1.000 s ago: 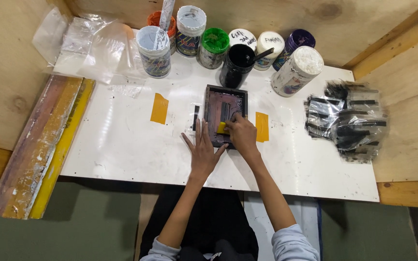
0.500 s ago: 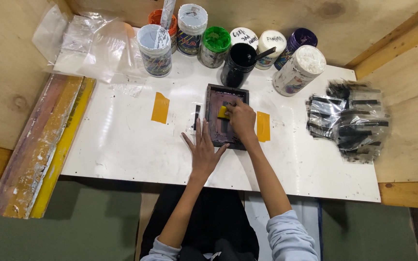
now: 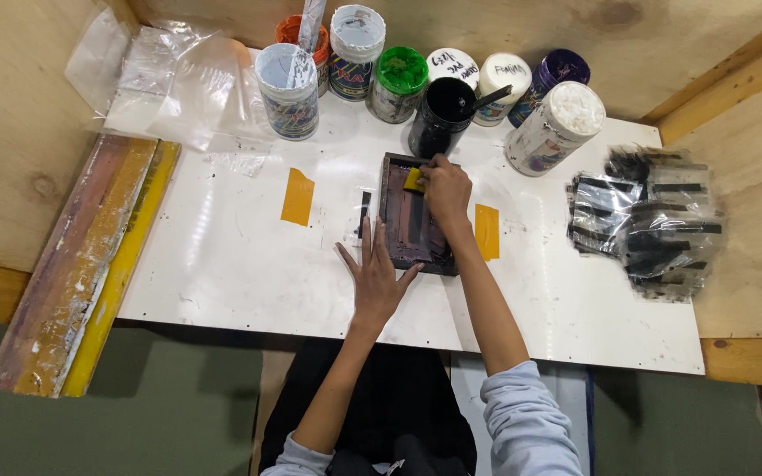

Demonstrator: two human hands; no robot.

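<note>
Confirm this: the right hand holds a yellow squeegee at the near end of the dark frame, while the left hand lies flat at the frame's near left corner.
Not quite. The head view shows the right hand holding the yellow squeegee at the far end of the dark frame, toward the paint jars. The left hand does lie flat at the frame's near left corner.

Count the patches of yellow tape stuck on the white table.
2: one tape patch left of the dark frame, the other tape patch right of it, beside the right forearm. More may be hidden.
</note>
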